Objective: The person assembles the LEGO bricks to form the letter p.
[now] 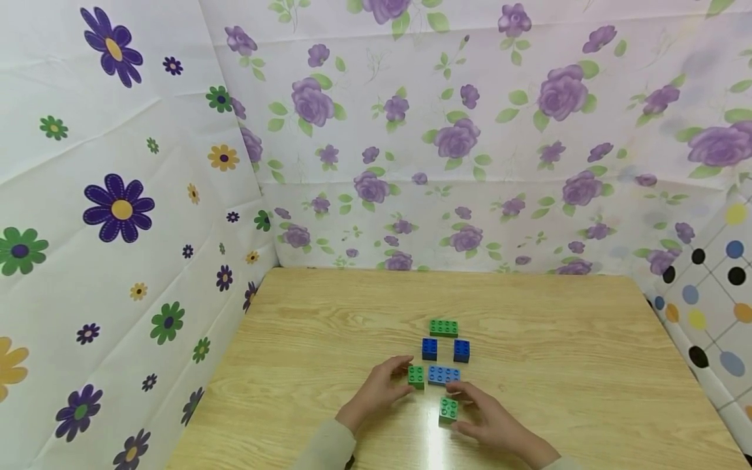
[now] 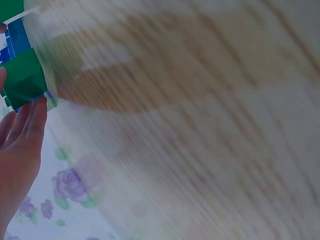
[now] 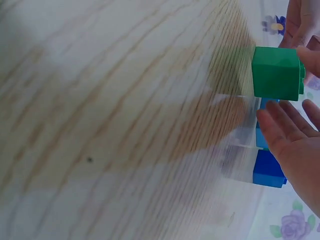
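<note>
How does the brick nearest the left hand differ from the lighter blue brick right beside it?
Colour: the left-hand brick is green, the long brick light blue.
Size: the left-hand brick has four studs, the long brick eight.
Shape: the left-hand brick's top is square, the long brick's oblong.
Both have studs facing up.

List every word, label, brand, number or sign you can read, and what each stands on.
None can be read in any view.
Toy blocks: any mark on the studs is too small to tell.
Wall cloths: printed flowers and dots, no lettering visible.
Tabletop: wood grain, no lettering visible.
</note>
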Action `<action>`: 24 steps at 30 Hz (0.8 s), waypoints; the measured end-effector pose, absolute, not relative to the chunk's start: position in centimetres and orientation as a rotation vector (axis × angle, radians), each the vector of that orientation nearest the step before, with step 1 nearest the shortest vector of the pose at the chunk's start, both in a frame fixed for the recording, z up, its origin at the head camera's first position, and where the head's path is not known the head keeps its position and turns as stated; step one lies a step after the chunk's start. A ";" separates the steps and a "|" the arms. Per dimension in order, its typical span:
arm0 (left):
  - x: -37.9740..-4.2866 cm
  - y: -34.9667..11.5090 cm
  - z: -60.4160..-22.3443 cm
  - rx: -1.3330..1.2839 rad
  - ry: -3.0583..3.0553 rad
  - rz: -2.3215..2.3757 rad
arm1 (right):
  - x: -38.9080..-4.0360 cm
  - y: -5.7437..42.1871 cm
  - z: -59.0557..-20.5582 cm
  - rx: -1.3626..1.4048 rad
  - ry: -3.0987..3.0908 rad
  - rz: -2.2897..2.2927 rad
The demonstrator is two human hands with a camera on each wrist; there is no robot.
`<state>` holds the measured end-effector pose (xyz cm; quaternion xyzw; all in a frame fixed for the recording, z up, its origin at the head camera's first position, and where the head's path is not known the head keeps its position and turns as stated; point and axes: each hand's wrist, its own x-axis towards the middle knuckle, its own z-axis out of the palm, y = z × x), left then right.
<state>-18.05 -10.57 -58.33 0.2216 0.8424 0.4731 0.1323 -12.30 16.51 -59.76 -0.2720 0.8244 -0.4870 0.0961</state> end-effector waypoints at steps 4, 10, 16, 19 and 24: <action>-18.1 -10.6 -58.4 0.619 2.441 1.392 | -12.3 16.5 -59.7 -0.714 2.415 -1.418; -18.1 -10.6 -58.4 0.598 2.445 1.399 | -12.4 16.6 -59.9 -0.651 2.387 -1.408; -18.2 -10.5 -58.6 0.589 2.454 1.397 | -12.4 16.6 -60.0 -0.638 2.370 -1.429; -18.2 -10.4 -58.6 0.589 2.457 1.398 | -12.4 16.6 -59.9 -0.629 2.360 -1.440; -18.2 -10.4 -58.8 0.587 2.442 1.416 | -12.4 16.6 -60.1 -0.625 2.343 -1.462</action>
